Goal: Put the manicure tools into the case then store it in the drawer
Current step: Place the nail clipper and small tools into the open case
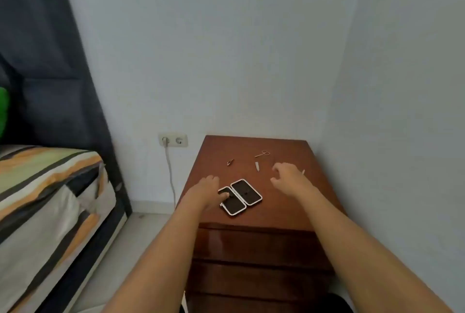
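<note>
Manicure case [240, 196], mid-frame: lying open, pinned by left hand [205, 190] fingertips. Right hand [286, 176]: spread, empty. Advice: keep case steady; collect nail file [257, 166] next.

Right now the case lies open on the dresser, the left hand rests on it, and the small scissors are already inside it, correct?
Not quite. The head view shows the scissors lying loose on the dresser, behind the open case, not inside it. The left hand does rest on the case.
</note>
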Motion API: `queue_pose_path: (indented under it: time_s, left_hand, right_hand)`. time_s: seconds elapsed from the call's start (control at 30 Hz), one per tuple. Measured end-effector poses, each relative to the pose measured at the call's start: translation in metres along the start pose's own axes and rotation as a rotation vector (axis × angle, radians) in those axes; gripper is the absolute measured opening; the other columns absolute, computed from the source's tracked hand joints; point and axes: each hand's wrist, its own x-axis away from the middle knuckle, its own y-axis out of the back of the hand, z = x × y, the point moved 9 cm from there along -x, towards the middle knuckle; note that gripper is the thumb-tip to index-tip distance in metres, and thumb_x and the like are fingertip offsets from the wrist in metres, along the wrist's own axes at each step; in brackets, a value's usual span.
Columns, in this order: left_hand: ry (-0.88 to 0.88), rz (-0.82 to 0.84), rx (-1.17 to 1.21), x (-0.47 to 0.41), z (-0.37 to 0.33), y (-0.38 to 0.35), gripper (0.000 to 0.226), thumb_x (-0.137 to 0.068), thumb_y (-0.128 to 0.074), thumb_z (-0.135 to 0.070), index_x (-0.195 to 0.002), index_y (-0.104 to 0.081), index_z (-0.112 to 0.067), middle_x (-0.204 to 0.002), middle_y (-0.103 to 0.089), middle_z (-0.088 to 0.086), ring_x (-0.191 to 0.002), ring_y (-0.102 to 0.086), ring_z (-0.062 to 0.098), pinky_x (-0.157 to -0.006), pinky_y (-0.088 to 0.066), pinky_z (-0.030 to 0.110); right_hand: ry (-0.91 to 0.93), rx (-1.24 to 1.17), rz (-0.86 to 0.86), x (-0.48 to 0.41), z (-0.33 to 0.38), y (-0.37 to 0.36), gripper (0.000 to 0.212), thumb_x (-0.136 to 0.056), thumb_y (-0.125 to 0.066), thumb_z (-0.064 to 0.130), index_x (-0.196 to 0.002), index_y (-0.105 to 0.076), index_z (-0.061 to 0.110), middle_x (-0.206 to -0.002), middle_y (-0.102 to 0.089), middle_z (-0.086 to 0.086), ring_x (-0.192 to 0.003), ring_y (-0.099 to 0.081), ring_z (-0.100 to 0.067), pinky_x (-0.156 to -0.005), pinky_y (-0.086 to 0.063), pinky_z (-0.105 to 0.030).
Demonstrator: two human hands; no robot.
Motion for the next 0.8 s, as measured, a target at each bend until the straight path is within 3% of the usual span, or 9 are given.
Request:
queue_pose_path:
  time_s: [0.07, 0.17, 0.3, 0.37, 0.53, 0.67, 0.8]
  left_hand:
    - [0.027, 0.027, 0.015, -0.01, 0.007, -0.017, 0.056, -0.091, -0.049, -0.047, -0.128, -0.043, -0.006, -0.133, -0.045, 0.013, -0.121, -0.043, 0.028, -0.098, -0.039, 0.04]
    - [0.047, 0.061, 0.079, -0.02, 0.021, -0.052, 0.082, -0.084, -0.048, -0.062, -0.141, -0.029, -0.007, -0.143, -0.037, 0.012, -0.131, -0.035, 0.027, -0.105, -0.034, 0.04]
    - [0.03, 0.062, 0.097, -0.03, 0.028, -0.084, 0.12, -0.067, -0.047, -0.081, -0.149, -0.002, -0.005, -0.159, -0.002, 0.013, -0.146, -0.002, 0.025, -0.116, -0.009, 0.038]
    - [-0.008, 0.015, 0.09, -0.038, 0.028, -0.087, 0.128, -0.061, -0.047, -0.084, -0.149, 0.001, -0.005, -0.159, 0.002, 0.011, -0.146, 0.002, 0.023, -0.116, -0.002, 0.033]
    - [-0.089, -0.015, 0.127, -0.061, 0.035, -0.087, 0.137, -0.049, -0.042, -0.093, -0.15, 0.001, -0.01, -0.16, 0.0, 0.003, -0.146, 0.002, 0.015, -0.115, 0.002, 0.027]
    - [-0.127, -0.064, 0.18, -0.07, 0.041, -0.084, 0.129, -0.056, -0.054, -0.084, -0.151, -0.002, -0.014, -0.16, -0.002, -0.001, -0.146, 0.0, 0.011, -0.115, 0.0, 0.024]
    - [-0.118, -0.108, 0.193, -0.071, 0.043, -0.08, 0.128, -0.057, -0.056, -0.082, -0.151, -0.001, -0.014, -0.16, -0.001, -0.002, -0.145, 0.0, 0.009, -0.114, 0.001, 0.023]
  right_hand:
    - [-0.031, -0.014, 0.017, -0.015, -0.008, -0.013, 0.036, -0.086, -0.051, 0.02, -0.121, -0.053, 0.008, -0.127, -0.054, -0.013, -0.115, -0.051, -0.028, -0.096, -0.046, -0.041]
    - [-0.06, -0.039, 0.053, -0.039, -0.02, -0.039, 0.038, -0.088, -0.051, 0.02, -0.124, -0.051, 0.008, -0.129, -0.052, -0.014, -0.119, -0.049, -0.029, -0.099, -0.044, -0.041]
    - [-0.092, -0.111, 0.047, -0.077, -0.032, -0.07, 0.04, -0.088, -0.054, 0.02, -0.126, -0.049, 0.008, -0.131, -0.051, -0.016, -0.12, -0.049, -0.03, -0.102, -0.041, -0.04]
    - [-0.114, -0.159, 0.035, -0.099, -0.036, -0.082, 0.041, -0.088, -0.054, 0.019, -0.127, -0.048, 0.007, -0.13, -0.05, -0.016, -0.12, -0.048, -0.032, -0.103, -0.04, -0.041]
    - [-0.139, -0.235, -0.047, -0.145, -0.037, -0.092, 0.046, -0.09, -0.051, 0.017, -0.134, -0.042, 0.005, -0.134, -0.045, -0.021, -0.125, -0.042, -0.035, -0.105, -0.032, -0.037]
    - [-0.131, -0.256, -0.038, -0.172, -0.033, -0.102, 0.05, -0.092, -0.049, 0.016, -0.139, -0.036, 0.007, -0.141, -0.043, -0.019, -0.131, -0.037, -0.034, -0.109, -0.028, -0.035]
    - [-0.088, -0.177, -0.124, -0.185, -0.03, -0.102, 0.033, -0.088, -0.052, 0.007, -0.12, -0.058, 0.004, -0.127, -0.056, -0.02, -0.119, -0.048, -0.035, -0.102, -0.034, -0.035]
